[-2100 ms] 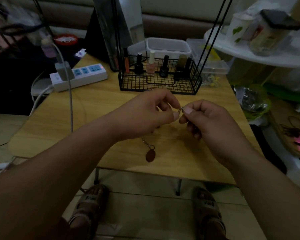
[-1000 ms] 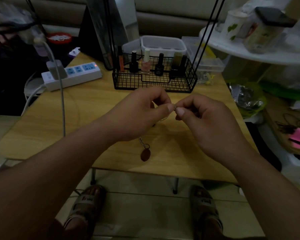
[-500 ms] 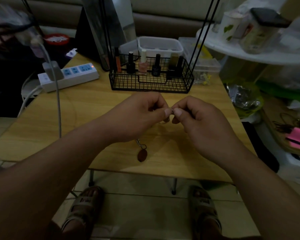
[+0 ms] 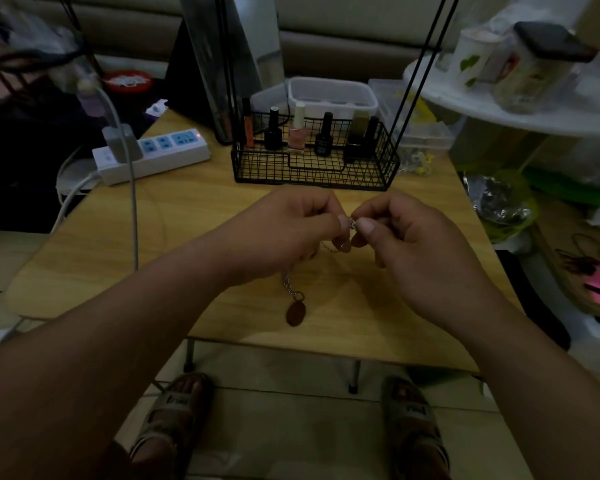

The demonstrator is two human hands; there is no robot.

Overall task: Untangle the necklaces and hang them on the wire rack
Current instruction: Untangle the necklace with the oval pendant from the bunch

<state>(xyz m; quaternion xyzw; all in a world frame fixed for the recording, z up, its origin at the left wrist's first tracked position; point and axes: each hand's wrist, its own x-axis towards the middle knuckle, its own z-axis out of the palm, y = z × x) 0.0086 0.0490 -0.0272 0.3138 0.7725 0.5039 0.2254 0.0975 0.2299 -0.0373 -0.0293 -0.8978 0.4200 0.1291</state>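
Pinching at one necklace (image 4: pixel 289 287) with both hands, held low over the wooden counter (image 4: pixel 201 209). Left hand (image 4: pixel 291 233): fingers curled, thumb and forefinger closed on a small silver bit of chain. Right hand (image 4: pixel 416 247): same curl, thumb tip pressed on that bit from the other side. Thumbnails almost touching, the silver bit between them. A short loop of chain sags just under the fingertips. The rest runs down from under the left palm, ending in a dark oval pendant (image 4: pixel 295 313) on a ring; the pendant looks to lie on the counter near the front edge, contact not certain. Too dim and small to tell clasp from knot, or whether a second chain is in there. Black wire rack (image 4: pixel 312 174) sits at the back of the counter, beyond the hands and apart from them, thin black uprights rising out of view; no chain on it. Nail polish bottles (image 4: pixel 298 131) stand inside its basket. White power strip (image 4: pixel 153 155) to its left, one charger plugged in, cable trailing off the counter. Sandalled feet (image 4: pixel 174 420) on the tiled floor below.
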